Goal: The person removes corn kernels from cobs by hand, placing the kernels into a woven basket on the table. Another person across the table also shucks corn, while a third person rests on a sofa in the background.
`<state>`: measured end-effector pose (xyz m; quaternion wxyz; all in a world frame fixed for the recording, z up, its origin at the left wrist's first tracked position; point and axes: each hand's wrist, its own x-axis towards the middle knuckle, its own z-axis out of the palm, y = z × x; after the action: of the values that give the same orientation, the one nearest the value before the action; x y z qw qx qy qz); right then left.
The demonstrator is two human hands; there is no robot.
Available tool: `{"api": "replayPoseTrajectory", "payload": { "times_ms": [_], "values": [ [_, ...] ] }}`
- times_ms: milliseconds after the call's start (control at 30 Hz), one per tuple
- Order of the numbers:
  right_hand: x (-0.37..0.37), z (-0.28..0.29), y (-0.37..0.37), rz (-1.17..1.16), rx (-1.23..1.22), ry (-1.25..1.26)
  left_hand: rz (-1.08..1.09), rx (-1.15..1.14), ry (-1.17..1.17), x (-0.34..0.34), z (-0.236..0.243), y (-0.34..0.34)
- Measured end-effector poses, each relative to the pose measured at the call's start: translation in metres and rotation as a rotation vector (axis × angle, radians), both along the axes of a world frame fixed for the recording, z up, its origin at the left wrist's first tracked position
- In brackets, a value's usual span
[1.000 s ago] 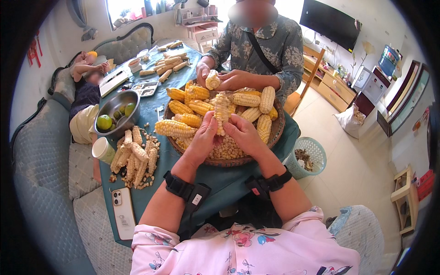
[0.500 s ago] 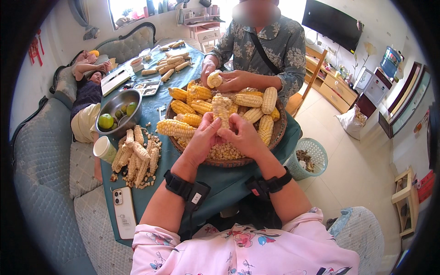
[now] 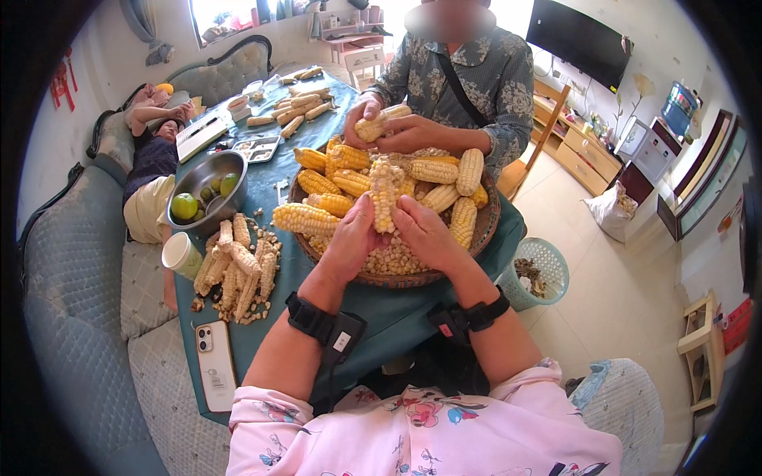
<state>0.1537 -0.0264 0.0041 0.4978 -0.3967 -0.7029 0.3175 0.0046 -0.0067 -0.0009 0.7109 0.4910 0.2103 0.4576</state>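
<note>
The left hand [image 3: 355, 236] and right hand [image 3: 425, 232] are both closed around one corn cob [image 3: 386, 193], held upright over the woven basket [image 3: 486, 226] of cobs and loose kernels on the counter [image 3: 397, 309]. Across the basket, another person's hands [image 3: 389, 131] grip a second cob. Stripped cobs [image 3: 236, 266], a steel bowl [image 3: 202, 176] and a phone [image 3: 214, 365] lie to the left.

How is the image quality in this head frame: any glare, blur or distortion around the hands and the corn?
Head view: strong fisheye bending, with a black rim at the corners; the windows at the top are blown out white. The left hand and right hand, both on the corn cob over the woven basket, are evenly lit and fairly sharp. The face of the person opposite is blurred.
</note>
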Motion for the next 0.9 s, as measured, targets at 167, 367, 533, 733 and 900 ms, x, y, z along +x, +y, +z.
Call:
{"api": "replayPoseTrajectory", "payload": {
  "times_ms": [167,367,533,733,900],
  "values": [
    [-0.007,0.013,-0.01,-0.076,0.032,-0.2,0.028,-0.003,0.005,0.001,0.0,0.0],
    [-0.002,0.002,-0.003,0.0,-0.009,-0.083,-0.089,0.001,-0.064,-0.007,-0.012,0.012],
    [-0.003,-0.002,0.001,-0.037,-0.069,-0.015,0.122,-0.019,0.0,0.007,-0.001,0.0],
    [0.001,-0.009,0.006,0.022,-0.016,-0.058,0.085,0.046,0.031,0.004,-0.004,0.002],
    [-0.002,0.0,0.001,0.052,-0.253,0.119,0.166,0.002,0.059,0.003,-0.01,0.006]
  ]
}}
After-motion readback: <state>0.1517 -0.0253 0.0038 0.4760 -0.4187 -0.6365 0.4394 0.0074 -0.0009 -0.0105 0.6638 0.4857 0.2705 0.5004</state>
